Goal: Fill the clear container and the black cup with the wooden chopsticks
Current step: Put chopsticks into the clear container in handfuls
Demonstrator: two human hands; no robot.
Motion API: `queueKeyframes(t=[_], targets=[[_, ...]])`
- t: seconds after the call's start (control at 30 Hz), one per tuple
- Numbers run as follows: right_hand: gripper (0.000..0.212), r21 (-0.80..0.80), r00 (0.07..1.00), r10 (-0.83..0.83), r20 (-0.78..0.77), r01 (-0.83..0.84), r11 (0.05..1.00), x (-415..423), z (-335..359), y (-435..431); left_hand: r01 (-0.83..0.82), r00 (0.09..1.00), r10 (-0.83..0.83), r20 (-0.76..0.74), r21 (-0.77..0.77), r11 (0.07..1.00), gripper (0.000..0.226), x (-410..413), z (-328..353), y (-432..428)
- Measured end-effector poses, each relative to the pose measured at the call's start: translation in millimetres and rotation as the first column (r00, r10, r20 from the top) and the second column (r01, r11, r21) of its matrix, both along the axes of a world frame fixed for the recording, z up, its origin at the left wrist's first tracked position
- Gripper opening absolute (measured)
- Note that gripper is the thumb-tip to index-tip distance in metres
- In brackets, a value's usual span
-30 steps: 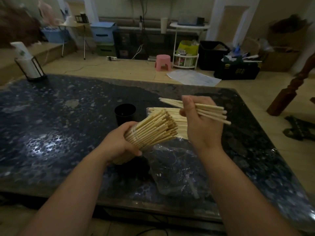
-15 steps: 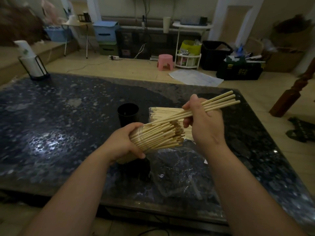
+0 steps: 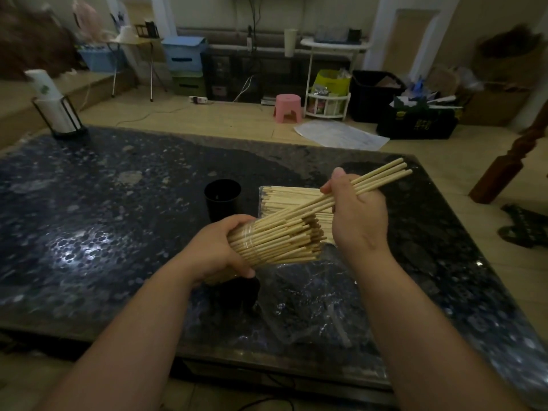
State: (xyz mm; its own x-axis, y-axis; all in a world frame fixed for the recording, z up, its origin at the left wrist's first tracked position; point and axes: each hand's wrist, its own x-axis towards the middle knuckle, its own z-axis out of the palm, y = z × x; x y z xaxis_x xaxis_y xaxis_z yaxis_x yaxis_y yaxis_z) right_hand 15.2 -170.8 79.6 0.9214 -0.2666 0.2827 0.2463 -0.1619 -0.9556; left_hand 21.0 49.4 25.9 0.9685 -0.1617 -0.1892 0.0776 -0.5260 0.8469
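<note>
Clear container (image 3: 252,243): is being held tilted on its side above the table's near middle, mouth pointing toward 3 o'clock, packed with wooden chopsticks (image 3: 284,241).
Left hand (image 3: 219,250): is gripping the container, fingers curled round its wall.
Right hand (image 3: 358,215): is sitting at 2 o'clock from the container, fingers and thumb pinching a small bunch (image 3: 382,176) whose lower ends are reaching into the packed mouth.
Black cup (image 3: 222,200): is standing upright at 11 o'clock, near the container.
Wrapped packet (image 3: 281,195): is lying flat at 1 o'clock, beside the cup.
Plastic bag (image 3: 311,307): is lying crumpled at 5 o'clock.
Table (image 3: 89,218): is carrying a cup dispenser (image 3: 56,114) at its far 10 o'clock corner.
</note>
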Motion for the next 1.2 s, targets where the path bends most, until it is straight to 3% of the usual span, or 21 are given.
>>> queueKeyframes(t=[0.2,0.3,0.4,0.47,0.57,0.73,0.83,0.9,0.93,1.0,1.1,1.2], targets=[[0.02,-0.133,0.961,0.222,-0.167,-0.245,0.96,-1,-8,7,0.005,1.0,-0.005,0.005,0.011,1.0,0.084,0,-1,1],[0.005,-0.13,0.967,0.208,-0.146,-0.227,0.965,-1,-6,10,0.014,1.0,-0.014,0.001,0.012,1.0,0.083,0,1,1],[0.007,0.137,0.965,0.231,-0.12,-0.215,0.967,-5,-2,11,-0.007,1.0,0.007,0.009,-0.013,1.0,0.082,0,1,3],[0.027,0.219,0.985,0.115,-0.126,-0.085,0.972,-6,0,11,-0.019,1.0,0.019,0.011,-0.027,0.999,0.082,0,0,4],[0.041,0.076,0.989,0.032,-0.143,-0.022,0.997,-3,-2,12,-0.019,1.0,0.019,0.015,-0.023,1.0,0.083,0,-1,4],[0.017,-0.012,0.971,0.148,-0.189,-0.153,0.988,-5,-13,22,-0.01,1.0,0.01,-0.001,0.002,1.0,0.086,2,-1,3],[0.022,0.069,0.983,0.132,-0.128,-0.124,0.99,-4,-14,21,-0.015,1.0,0.015,0.0,0.012,1.0,0.087,1,-1,3],[0.012,0.127,0.997,0.04,-0.068,-0.031,0.991,-5,-9,19,-0.019,1.0,0.019,0.002,0.016,1.0,0.087,1,0,3],[0.02,0.123,0.999,0.002,-0.045,0.003,0.992,-4,-8,19,-0.019,1.0,0.019,0.002,0.016,1.0,0.087,1,0,3],[0.036,0.03,0.998,0.025,-0.061,-0.023,0.999,-4,-8,21,-0.021,1.0,0.021,0.004,0.016,1.0,0.087,1,0,3],[0.034,-0.271,0.978,0.144,-0.152,-0.181,0.945,-3,-17,26,-0.015,1.0,0.015,0.008,0.027,1.0,0.085,2,-1,3],[0.035,-0.248,0.97,0.166,-0.18,-0.208,0.946,-2,-17,24,-0.004,1.0,0.004,0.009,0.037,0.999,0.085,2,-1,3]])
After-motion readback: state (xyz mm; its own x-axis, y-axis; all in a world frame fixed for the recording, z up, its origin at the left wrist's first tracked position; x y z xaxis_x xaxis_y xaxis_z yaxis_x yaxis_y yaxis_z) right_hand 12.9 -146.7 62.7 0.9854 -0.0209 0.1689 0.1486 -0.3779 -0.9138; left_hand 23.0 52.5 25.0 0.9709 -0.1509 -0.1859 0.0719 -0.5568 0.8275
